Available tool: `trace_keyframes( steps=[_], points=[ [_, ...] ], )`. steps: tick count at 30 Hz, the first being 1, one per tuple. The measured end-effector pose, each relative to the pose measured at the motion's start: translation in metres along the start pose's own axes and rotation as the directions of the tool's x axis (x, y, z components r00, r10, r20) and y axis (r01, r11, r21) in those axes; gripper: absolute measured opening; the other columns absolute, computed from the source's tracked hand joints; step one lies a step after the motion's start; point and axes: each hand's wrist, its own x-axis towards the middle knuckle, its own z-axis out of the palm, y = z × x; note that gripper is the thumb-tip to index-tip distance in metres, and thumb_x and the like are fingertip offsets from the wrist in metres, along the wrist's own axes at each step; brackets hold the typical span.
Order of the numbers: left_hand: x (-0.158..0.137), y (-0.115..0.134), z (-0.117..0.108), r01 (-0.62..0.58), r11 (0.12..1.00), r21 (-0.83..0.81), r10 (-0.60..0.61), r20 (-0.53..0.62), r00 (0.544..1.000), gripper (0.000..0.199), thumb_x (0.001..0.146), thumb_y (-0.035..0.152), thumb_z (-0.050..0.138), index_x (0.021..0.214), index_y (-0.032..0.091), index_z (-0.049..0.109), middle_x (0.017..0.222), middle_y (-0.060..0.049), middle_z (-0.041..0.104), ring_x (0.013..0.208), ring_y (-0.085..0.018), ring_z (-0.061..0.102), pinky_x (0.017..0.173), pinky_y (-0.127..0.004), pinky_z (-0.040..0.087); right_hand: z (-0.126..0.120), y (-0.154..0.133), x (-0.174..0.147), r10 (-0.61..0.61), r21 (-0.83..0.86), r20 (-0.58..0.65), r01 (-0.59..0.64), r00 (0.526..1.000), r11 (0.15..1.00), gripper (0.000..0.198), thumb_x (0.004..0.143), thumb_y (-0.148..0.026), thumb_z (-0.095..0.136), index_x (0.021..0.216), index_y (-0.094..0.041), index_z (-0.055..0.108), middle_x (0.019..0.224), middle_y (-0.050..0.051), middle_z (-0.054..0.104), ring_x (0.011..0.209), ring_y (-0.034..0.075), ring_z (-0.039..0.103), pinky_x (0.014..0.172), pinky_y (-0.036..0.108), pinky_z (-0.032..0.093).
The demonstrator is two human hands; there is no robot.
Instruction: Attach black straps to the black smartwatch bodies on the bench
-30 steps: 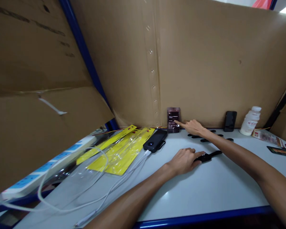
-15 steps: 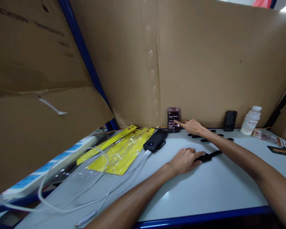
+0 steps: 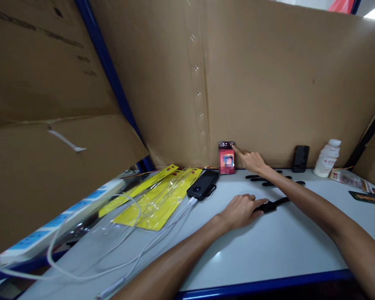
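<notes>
My left hand (image 3: pixel 240 211) rests low over the table, thumb and fingers closed around one end of a black slim-handled tool (image 3: pixel 271 206). Its exact kind is unclear, and my right forearm crosses in front of its far end. My right hand (image 3: pixel 252 161) is empty, index finger stretched out and the other fingers curled. That fingertip is at the upper right of a phone (image 3: pixel 226 161) leaning upright against the cardboard, its screen lit with a red and pink picture. Several thin black pieces (image 3: pixel 262 178) lie on the table behind my right forearm.
Yellow packages (image 3: pixel 162 204) lie left of a black power bank (image 3: pixel 203 185) with white cables (image 3: pixel 153 239). A white power strip (image 3: pixel 59 221) runs along the left edge. At the back right stand a dark phone (image 3: pixel 301 158) and a bottle (image 3: pixel 327 160). Cardboard (image 3: pixel 262 83) walls the back.
My right fingertip has moved from mid-screen to the upper right of the phone. The screen has turned from a dark text page to a red picture. My left hand keeps its place.
</notes>
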Motion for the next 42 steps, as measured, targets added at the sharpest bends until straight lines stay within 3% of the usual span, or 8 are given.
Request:
trace_keyframes(
  steps=[7,13,16,21,25,31,36,42],
  points=[
    [0.000,0.000,0.000,0.002,1.000,-0.019,-0.002,-0.006,1.000,0.047,0.102,0.033,0.052,0.149,0.028,0.051,0.103,-0.008,0.070,0.095,-0.026,0.069,0.081,-0.035,0.053,-0.006,0.011,-0.026,0.077,0.002,0.038,-0.077,0.996,0.997,0.085,0.097,-0.015,0.035,0.162,-0.024,-0.019,0.122,0.017,0.071,0.092,0.027,0.072,0.078,0.036,0.051],
    [0.001,-0.003,0.003,-0.009,1.000,-0.016,0.009,-0.017,1.000,0.047,0.102,0.035,0.052,0.148,0.028,0.051,0.102,-0.009,0.070,0.093,-0.027,0.070,0.079,-0.036,0.054,-0.016,0.028,-0.070,0.198,0.065,0.030,-0.200,0.980,0.978,0.072,0.097,-0.018,0.038,0.166,-0.022,0.016,0.130,0.016,0.069,0.098,0.027,0.071,0.080,0.034,0.050],
    [0.002,-0.005,0.004,-0.006,1.000,-0.011,0.005,-0.010,1.000,0.048,0.102,0.035,0.051,0.149,0.026,0.050,0.105,-0.010,0.071,0.094,-0.027,0.070,0.079,-0.035,0.053,-0.020,0.030,-0.094,0.246,0.154,0.002,-0.243,0.969,0.958,0.062,0.095,-0.018,0.040,0.157,-0.022,0.039,0.127,0.013,0.071,0.098,0.027,0.071,0.079,0.033,0.049],
    [0.002,-0.008,0.007,0.020,1.000,-0.017,-0.020,-0.019,1.000,0.054,0.101,0.036,0.052,0.152,0.019,0.044,0.115,-0.013,0.071,0.102,-0.028,0.069,0.084,-0.036,0.052,-0.035,0.026,-0.126,0.287,0.298,0.031,-0.283,0.957,0.912,0.039,0.094,-0.019,0.043,0.124,-0.023,0.068,0.108,0.008,0.078,0.095,0.024,0.071,0.076,0.029,0.044],
    [0.002,-0.011,0.008,0.020,0.999,-0.027,-0.021,-0.016,1.000,0.042,0.102,0.036,0.052,0.141,0.020,0.056,0.112,-0.011,0.072,0.103,-0.028,0.069,0.086,-0.036,0.052,-0.043,0.025,-0.144,0.195,0.428,0.119,-0.227,0.974,0.875,0.029,0.093,-0.019,0.049,0.104,-0.024,0.075,0.094,0.005,0.078,0.083,0.020,0.068,0.069,0.026,0.039],
    [0.004,-0.015,0.008,0.021,0.999,-0.050,-0.022,-0.021,1.000,0.042,0.103,0.037,0.052,0.142,0.022,0.057,0.116,-0.009,0.072,0.104,-0.026,0.069,0.087,-0.034,0.051,-0.040,0.022,-0.160,-0.004,0.516,0.230,-0.119,0.973,0.848,0.020,0.095,-0.031,0.059,0.092,-0.020,0.076,0.085,0.005,0.075,0.075,0.017,0.064,0.063,0.025,0.034],
    [0.004,-0.021,0.014,0.014,0.999,-0.032,-0.015,-0.033,0.999,0.039,0.102,0.040,0.053,0.135,0.022,0.062,0.110,-0.008,0.073,0.097,-0.025,0.069,0.082,-0.032,0.050,-0.044,-0.006,-0.165,0.074,0.340,0.277,-0.170,0.958,0.925,0.048,0.101,-0.052,0.046,0.087,-0.017,0.077,0.091,0.015,0.076,0.081,0.025,0.069,0.067,0.029,0.038],
    [0.006,-0.027,0.018,-0.002,0.998,-0.063,-0.002,-0.065,0.998,0.036,0.102,0.040,0.053,0.132,0.024,0.064,0.109,-0.007,0.073,0.095,-0.024,0.070,0.079,-0.030,0.049,-0.046,-0.022,-0.168,0.063,0.284,0.316,-0.158,0.947,0.946,0.039,0.102,-0.039,0.046,0.103,-0.013,0.074,0.101,0.019,0.075,0.090,0.028,0.071,0.072,0.032,0.040]
  ],
)
